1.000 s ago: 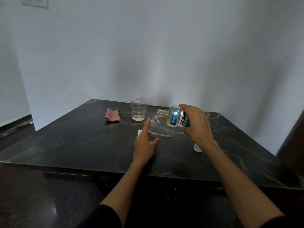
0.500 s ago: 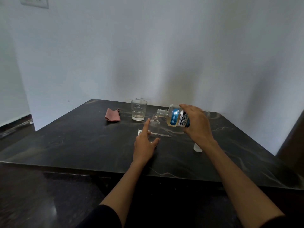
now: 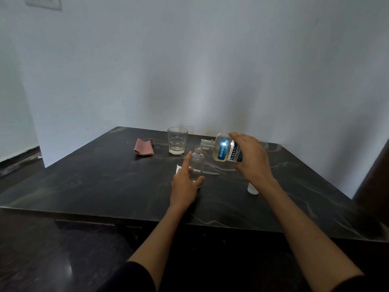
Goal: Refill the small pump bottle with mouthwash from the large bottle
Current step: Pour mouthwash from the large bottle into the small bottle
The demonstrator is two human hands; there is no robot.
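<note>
A small clear bottle (image 3: 197,160) stands upright and uncapped on the dark marble table (image 3: 105,182). My left hand (image 3: 185,186) holds its lower part between thumb and fingers, the index finger pointing up along its side. My right hand (image 3: 250,161) grips the large mouthwash bottle (image 3: 224,149), tipped nearly flat with its open neck just above the small bottle's mouth. Pale yellow liquid fills the large bottle's lower side. The white pump head with its thin tube (image 3: 205,172) lies on the table behind the small bottle.
A clear drinking glass (image 3: 177,140) with a little liquid stands at the back, a folded pink cloth (image 3: 144,146) to its left. A white cap (image 3: 252,189) sits under my right wrist. The wall runs close behind the table.
The large bottle's neck has dropped slightly and come closer over the small bottle's mouth. My left hand has stayed put.
</note>
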